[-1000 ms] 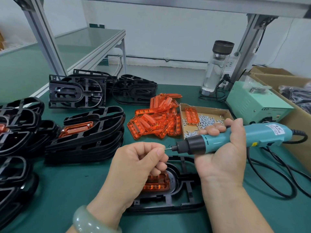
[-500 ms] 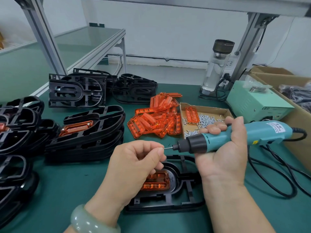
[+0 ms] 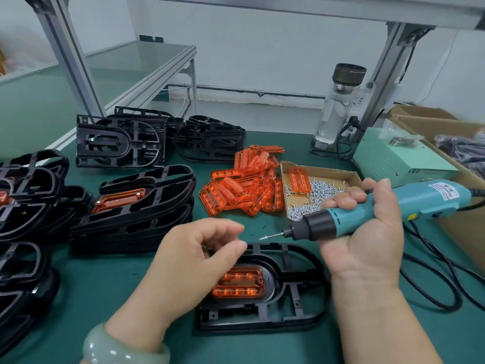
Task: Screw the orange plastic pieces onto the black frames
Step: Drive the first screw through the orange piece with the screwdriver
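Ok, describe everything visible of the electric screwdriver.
The electric screwdriver has a teal plastic body with a white label, a black collar and a thin metal bit. The right hand grips it nearly level above the black frame, bit pointing left. A black cable leaves its rear.

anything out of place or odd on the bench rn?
One orange piece lies inside the cardboard tray, on top of the screws, apart from the orange pile just left of the tray. It looks stray, not damaged. Nothing else stands out.
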A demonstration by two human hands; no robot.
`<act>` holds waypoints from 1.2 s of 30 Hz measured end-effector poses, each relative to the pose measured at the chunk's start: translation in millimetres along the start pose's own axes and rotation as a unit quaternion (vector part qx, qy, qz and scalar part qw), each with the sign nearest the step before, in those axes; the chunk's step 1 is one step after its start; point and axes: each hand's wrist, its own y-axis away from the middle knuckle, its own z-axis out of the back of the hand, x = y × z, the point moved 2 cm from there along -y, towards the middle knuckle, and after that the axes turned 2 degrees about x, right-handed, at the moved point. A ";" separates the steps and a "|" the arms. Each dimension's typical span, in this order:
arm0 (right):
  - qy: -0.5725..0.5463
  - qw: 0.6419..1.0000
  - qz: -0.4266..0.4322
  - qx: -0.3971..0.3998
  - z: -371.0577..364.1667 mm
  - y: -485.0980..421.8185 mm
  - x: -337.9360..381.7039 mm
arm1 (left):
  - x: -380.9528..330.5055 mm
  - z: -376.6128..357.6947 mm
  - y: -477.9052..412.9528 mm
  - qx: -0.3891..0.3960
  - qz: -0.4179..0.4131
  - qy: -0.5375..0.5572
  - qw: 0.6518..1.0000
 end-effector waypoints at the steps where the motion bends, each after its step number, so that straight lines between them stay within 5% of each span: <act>1: 0.011 1.000 0.000 -0.007 1.4 -2.1 1.7 | 1.9 2.1 0.4 0.014 -0.004 -0.045 0.999; 10: 0.092 0.996 0.013 -0.009 7.0 -11.7 11.0 | 7.3 -1.5 8.0 0.151 -0.027 -0.231 0.961; 23: 0.199 0.972 0.028 0.120 -7.8 6.6 -5.5 | 8.7 -9.6 8.4 0.142 0.005 -0.250 0.958; 36: 0.230 0.960 0.037 0.156 -12.9 13.2 -7.9 | 12.5 -9.4 7.9 0.149 0.011 -0.239 0.959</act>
